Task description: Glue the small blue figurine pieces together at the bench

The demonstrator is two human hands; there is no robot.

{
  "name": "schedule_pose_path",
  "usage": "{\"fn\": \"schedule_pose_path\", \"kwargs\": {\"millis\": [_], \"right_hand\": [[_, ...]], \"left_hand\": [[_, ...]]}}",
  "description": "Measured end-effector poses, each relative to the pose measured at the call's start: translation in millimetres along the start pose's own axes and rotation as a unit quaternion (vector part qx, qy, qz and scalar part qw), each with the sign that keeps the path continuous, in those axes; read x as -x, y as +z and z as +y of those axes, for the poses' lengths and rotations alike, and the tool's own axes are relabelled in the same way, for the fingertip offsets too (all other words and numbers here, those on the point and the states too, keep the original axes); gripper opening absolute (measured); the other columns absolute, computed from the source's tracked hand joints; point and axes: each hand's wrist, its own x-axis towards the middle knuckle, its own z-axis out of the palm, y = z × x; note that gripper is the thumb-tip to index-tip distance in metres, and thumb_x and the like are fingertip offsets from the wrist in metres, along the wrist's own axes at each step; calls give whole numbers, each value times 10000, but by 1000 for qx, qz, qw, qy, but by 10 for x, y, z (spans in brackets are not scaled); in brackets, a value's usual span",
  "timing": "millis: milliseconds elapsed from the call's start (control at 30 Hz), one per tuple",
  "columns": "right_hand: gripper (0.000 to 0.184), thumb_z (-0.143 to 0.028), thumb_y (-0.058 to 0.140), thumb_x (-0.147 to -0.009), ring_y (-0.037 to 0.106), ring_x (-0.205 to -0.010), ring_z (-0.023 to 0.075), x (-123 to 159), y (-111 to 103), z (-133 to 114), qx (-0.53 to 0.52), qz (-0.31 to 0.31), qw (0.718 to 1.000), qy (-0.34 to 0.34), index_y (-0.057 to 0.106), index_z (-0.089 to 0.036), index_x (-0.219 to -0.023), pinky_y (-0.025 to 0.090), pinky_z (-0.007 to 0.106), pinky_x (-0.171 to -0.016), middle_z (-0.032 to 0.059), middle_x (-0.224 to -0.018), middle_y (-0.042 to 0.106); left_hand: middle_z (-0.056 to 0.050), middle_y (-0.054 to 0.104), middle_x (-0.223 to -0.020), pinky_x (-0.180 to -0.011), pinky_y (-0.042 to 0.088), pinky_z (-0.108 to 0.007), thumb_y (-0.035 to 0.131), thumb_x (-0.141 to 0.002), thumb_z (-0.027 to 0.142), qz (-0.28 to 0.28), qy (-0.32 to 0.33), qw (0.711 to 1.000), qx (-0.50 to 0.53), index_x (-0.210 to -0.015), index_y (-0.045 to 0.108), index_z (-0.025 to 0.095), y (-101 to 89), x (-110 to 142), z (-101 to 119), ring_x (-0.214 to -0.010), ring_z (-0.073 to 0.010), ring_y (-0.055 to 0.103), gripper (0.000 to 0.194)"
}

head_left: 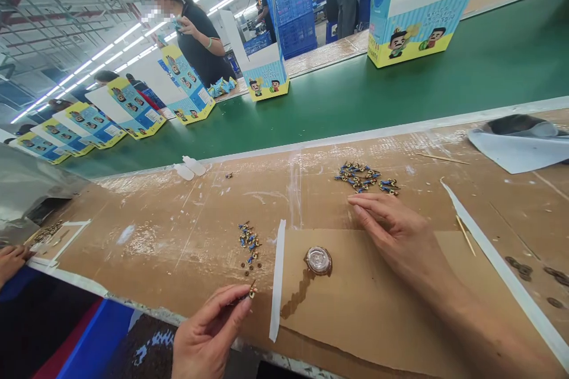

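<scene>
My left hand [213, 331], low in the middle, pinches a small gold-coloured part [252, 291] with a thin dark pin sticking up. Just beyond it lies a small cluster of blue-and-gold parts [249, 240], with several brown discs [247, 266] beside it. My right hand [395, 228] hovers over the cardboard, thumb and forefinger brought together; anything between their tips is too small to make out. Those fingertips are close to a larger heap of blue-and-gold parts [358, 176]. Between my hands, a small round dish of clear, wet-looking stuff [319, 260] sits on a taped cardboard sheet [355, 314].
Beyond the bench runs a green conveyor [311, 109] carrying printed boxes [413, 32]. Thin sticks [466, 235] and brown discs [520, 267] lie at right, white bottles [193, 166] at the back. Another person's hand [12, 262] rests at far left; a person [200, 41] stands across.
</scene>
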Motion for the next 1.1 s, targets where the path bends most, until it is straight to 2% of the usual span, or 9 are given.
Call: {"fn": "schedule_pose_path", "kwargs": {"millis": [200,300,367,500,633,700,767,933,1100], "right_hand": [[181,-202,493,-906,652,-891,194,-39,-19,-57,1,9,1000,-26,669,-230,-941,544,382,-810,45,-934,700],[196,-157,480,-906,638,-893,192,-53,-27,-94,3,11,999,-32,662,-209,-958,544,365,-793,56,-935,693],[198,-125,480,-903,627,-887,189,-59,-32,-121,1,9,999,-31,659,-187,-960,542,357,-785,62,-934,689],[189,-81,489,-894,608,-851,185,-71,-40,-166,-7,10,1000,-28,660,-153,-931,532,353,-768,62,-901,685],[184,-50,504,-878,594,-860,190,-86,-57,-201,-12,11,1000,-19,662,-131,-923,521,354,-783,73,-902,679],[187,-39,505,-872,591,-865,191,-94,-75,-224,-13,9,1000,-11,663,-133,-909,514,356,-795,72,-900,675],[189,-36,509,-871,586,-873,191,-104,-99,-251,-14,11,1000,-4,665,-138,-897,505,355,-809,66,-898,670],[179,-57,509,-888,577,-900,193,-128,-163,-307,-19,24,999,9,674,-126,-898,487,351,-847,70,-894,665],[178,-53,508,-886,576,-908,200,-132,-202,-339,-20,34,999,10,681,-95,-899,483,354,-851,95,-903,669]], "left_hand": [[19,745,-862,-802,544,-172,791,-654,441,-48,107,989,-85,-790,768,290,65,-16,147,-837,-144,672,205],[45,738,-875,-828,529,-176,748,-723,401,-93,173,971,-133,-838,753,324,136,-65,251,-853,-133,667,138],[58,730,-895,-851,513,-182,702,-781,319,-133,235,946,-181,-879,739,339,209,-112,340,-870,-124,665,107],[31,707,-949,-812,528,-210,624,-842,177,-210,343,877,-263,-977,697,309,389,-203,505,-874,-127,675,203],[-7,664,-942,-764,515,-204,553,-892,130,-228,419,818,-321,-1017,657,264,555,-271,617,-847,-113,650,211],[-23,644,-928,-732,510,-206,550,-893,121,-240,458,777,-360,-1032,638,245,615,-299,660,-829,-117,636,205],[-29,625,-918,-708,502,-204,552,-893,120,-253,481,741,-394,-1045,623,231,664,-319,698,-814,-115,623,201],[-28,602,-906,-711,494,-213,517,-915,136,-264,484,710,-438,-1027,601,228,756,-327,759,-815,-119,615,167],[-36,603,-915,-693,510,-203,524,-903,126,-293,522,642,-479,-1042,582,212,770,-400,782,-803,-120,624,174]]}}
